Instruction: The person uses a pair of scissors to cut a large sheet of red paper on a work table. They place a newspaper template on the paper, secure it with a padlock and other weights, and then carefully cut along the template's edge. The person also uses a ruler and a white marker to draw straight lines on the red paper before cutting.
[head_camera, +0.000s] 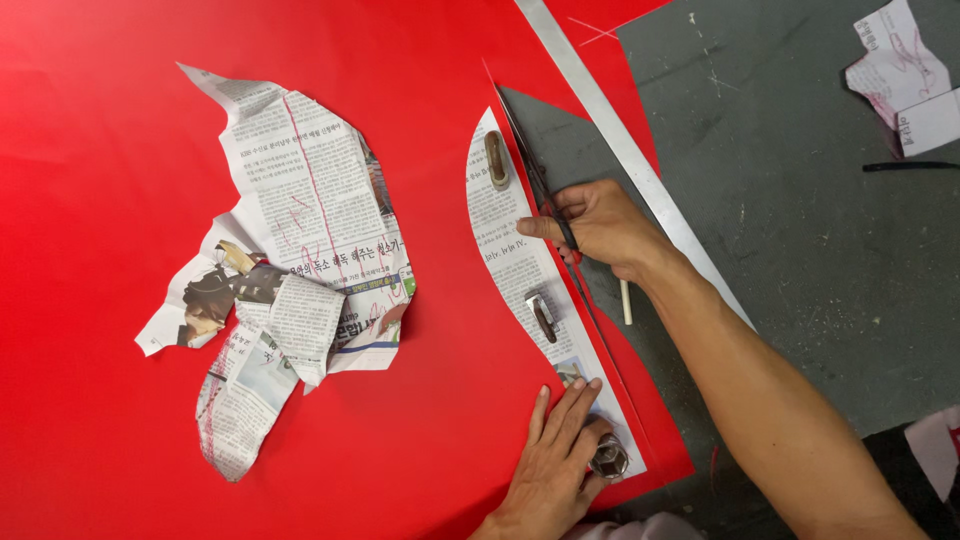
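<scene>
1. The scissors (535, 175) lay closed along the straight edge of the newspaper pattern strip (520, 270), blades running from about 5 o'clock at the handles to 11 o'clock at the tip.
2. The right hand (600, 228) was shut around the scissor handles, index finger extended along the blades; it was the nearer hand, directly at the tool.
3. The left hand (560, 455) lay flat and open at 6 o'clock from the scissors, fingers pressing the strip's lower end, grasping nothing.
4. Metal weights (497, 160) sat on the strip; another (609, 458) lay just beside the left fingers.
5. The red sheet (120, 200) covered the grey tabletop (800, 200); a crumpled newspaper pattern (290, 260) lay at 9 o'clock, a metal ruler (620, 140) at 1 o'clock.
</scene>
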